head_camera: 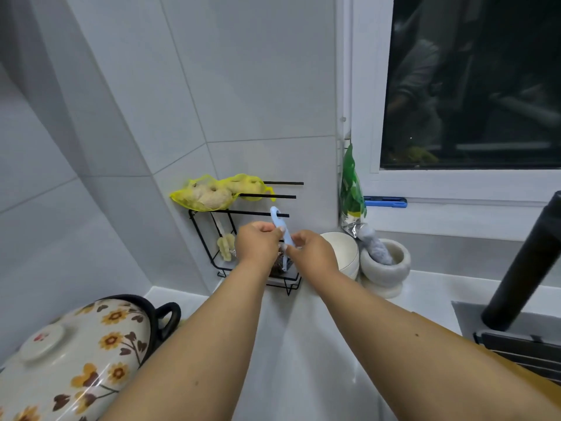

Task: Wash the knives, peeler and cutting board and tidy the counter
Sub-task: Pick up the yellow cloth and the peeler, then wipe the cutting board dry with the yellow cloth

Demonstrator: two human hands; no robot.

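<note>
A light blue peeler (pixel 280 226) hangs upright in front of the black wire rack (pixel 209 238) in the counter corner. Its hooked top end lies at the rack's lowest black bar (pixel 258 213). My left hand (pixel 258 245) pinches the peeler's handle from the left. From the right, my right hand (pixel 312 253) grips the lower handle. The peeler's blade end pokes out below my fingers. No knife or cutting board is in view.
A yellow net bag of loofahs (pixel 212 191) lies on the rack's upper bars. A floral pot lid (pixel 76 357) sits bottom left. A cream bowl (pixel 343 250), a stone mortar with pestle (pixel 385 262), a green packet (pixel 352 189) and a black faucet (pixel 522 268) stand right.
</note>
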